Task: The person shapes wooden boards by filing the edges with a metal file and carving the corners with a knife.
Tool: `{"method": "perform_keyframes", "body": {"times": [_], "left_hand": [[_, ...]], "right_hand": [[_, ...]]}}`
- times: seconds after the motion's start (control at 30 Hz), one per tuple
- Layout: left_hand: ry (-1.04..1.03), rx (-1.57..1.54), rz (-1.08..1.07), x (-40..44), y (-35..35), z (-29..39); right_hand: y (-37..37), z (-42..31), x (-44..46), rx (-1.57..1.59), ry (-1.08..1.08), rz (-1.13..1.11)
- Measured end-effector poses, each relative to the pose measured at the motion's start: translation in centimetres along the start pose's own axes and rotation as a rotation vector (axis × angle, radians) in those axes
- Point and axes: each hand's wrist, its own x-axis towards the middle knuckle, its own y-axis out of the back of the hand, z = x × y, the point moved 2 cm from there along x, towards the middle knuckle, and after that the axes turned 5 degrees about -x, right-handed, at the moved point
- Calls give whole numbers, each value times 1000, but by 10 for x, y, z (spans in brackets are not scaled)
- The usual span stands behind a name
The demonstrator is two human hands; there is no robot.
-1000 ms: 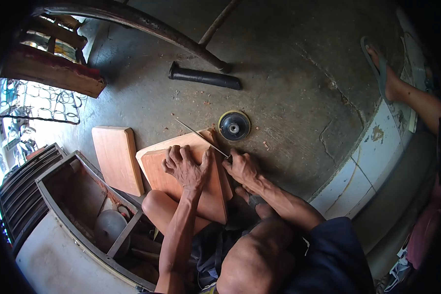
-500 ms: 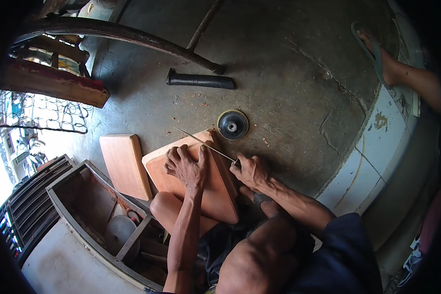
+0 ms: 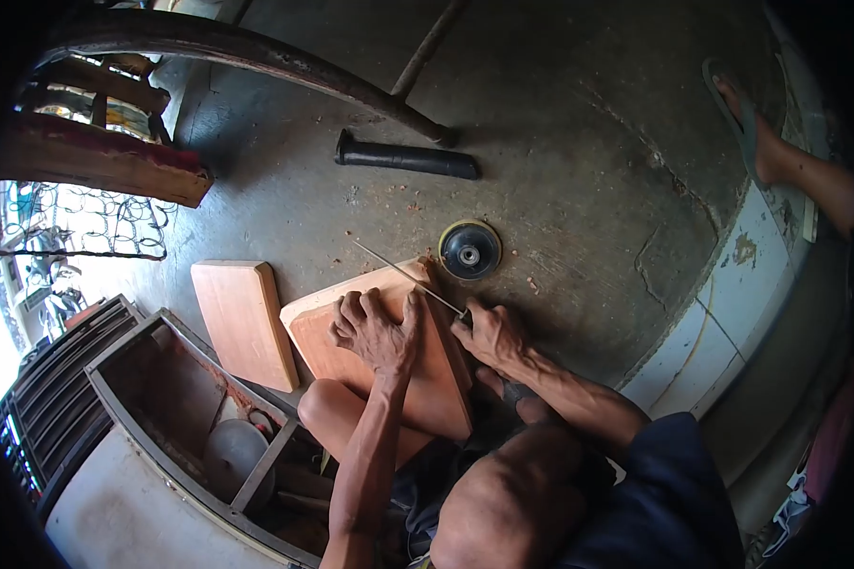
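Observation:
A thick reddish wooden board (image 3: 436, 384) with a paler edge rests tilted against my bent leg. On its face lies my left hand (image 3: 378, 332), fingers spread and bent, pressing on the wood, its thumb near the far edge. My right hand (image 3: 491, 334) is closed around the dark handle of a thin, rod-like file (image 3: 389, 265). The rod crosses the board's far right corner, and its tip points to the far left past the edge. How firmly it touches the corner I cannot tell.
A second board (image 3: 242, 322) lies to the left. Beyond the corner are a black sanding disc pad (image 3: 469, 250) and a dark tube (image 3: 408, 160). An open metal box (image 3: 171, 379) stands at lower left. Another person's foot (image 3: 745, 123) is at upper right.
The view has shifted, so the scene sits slightly further right. The file has slid a little forward and left across the board's corner. My left hand keeps its place on the board.

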Motion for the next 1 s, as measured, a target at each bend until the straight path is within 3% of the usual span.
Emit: {"method": "perform_keyframes", "body": {"times": [0.1, 0.33, 0.4, 0.5, 0.63, 1.0], "left_hand": [[21, -11, -23, -1, -2, -2], [5, 13, 2, -1, 0, 0], [-11, 27, 25, 1, 0, 1], [-26, 26, 2, -1, -2, 0], [9, 9, 14, 0, -1, -1], [27, -13, -34, -1, 0, -2]], "right_hand": [[2, 2, -14, 44, 52, 81], [-2, 4, 4, -36, 14, -12], [2, -2, 4, -45, 17, 69], [0, -8, 16, -54, -57, 17], [4, -11, 13, -23, 8, 82], [10, -7, 9, -81, 17, -26]]}}
